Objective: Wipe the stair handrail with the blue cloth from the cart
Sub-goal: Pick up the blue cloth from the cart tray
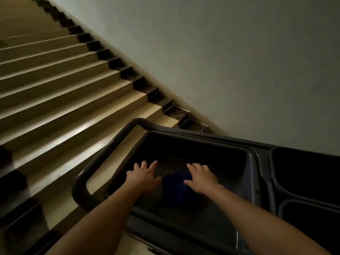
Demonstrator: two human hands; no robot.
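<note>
At the far left the stairs [60, 85] go up, wide and free, with a dark stepped border along the plain wall [239, 61]. Nearer, the dark handle [86, 173] of the cart [261, 162] curves around an open gap above the floor. The left hand [142, 176] is over the deep grey tray [248, 159], fingers spread, holding nothing. The blue cloth [174, 188] lies on the tray bottom between both hands, crumpled, its long side running from near to far. The right hand [199, 176] rests on the cloth's right edge, fingers slightly apart and flat, not pinching. At the right are two dark compartments [303, 173].
</note>
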